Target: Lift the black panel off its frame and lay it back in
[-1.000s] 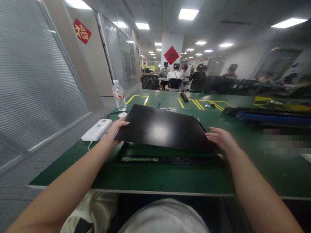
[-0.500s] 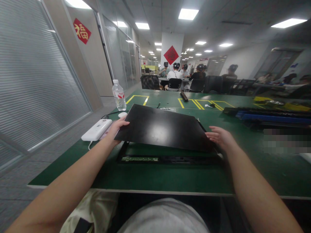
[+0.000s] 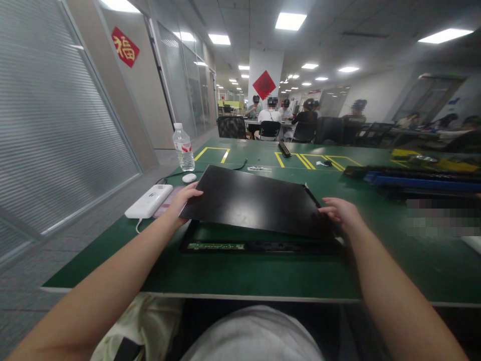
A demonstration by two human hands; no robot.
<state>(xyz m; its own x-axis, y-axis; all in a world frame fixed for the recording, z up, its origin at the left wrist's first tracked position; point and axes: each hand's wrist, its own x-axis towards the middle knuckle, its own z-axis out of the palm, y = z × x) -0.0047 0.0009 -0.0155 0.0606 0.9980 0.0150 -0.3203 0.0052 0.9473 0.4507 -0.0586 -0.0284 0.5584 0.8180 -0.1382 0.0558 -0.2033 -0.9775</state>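
A thin, glossy black screen panel (image 3: 251, 200) is tilted above the green table, its left side raised. My left hand (image 3: 185, 203) is closed on the panel's left edge, thumb on top and fingers underneath. At the opposite edge, my right hand (image 3: 341, 213) has its fingers stretched out and slightly apart, with fingertips against the panel's right side. Under the panel lies a black frame (image 3: 289, 247), partly hidden. A green circuit board (image 3: 216, 246) sits in the frame's near bar.
On the left stand a water bottle (image 3: 183, 148), a white power bank (image 3: 149, 201) with a cable and a small white case (image 3: 189, 178). Dark and blue strips (image 3: 417, 180) lie at right. Yellow tape marks the table's (image 3: 263, 281) far side. People sit beyond.
The panel has shifted slightly right and toward me, showing more of the cable behind it. My left hand moved with it; my right fingers have curled a little at its right edge.
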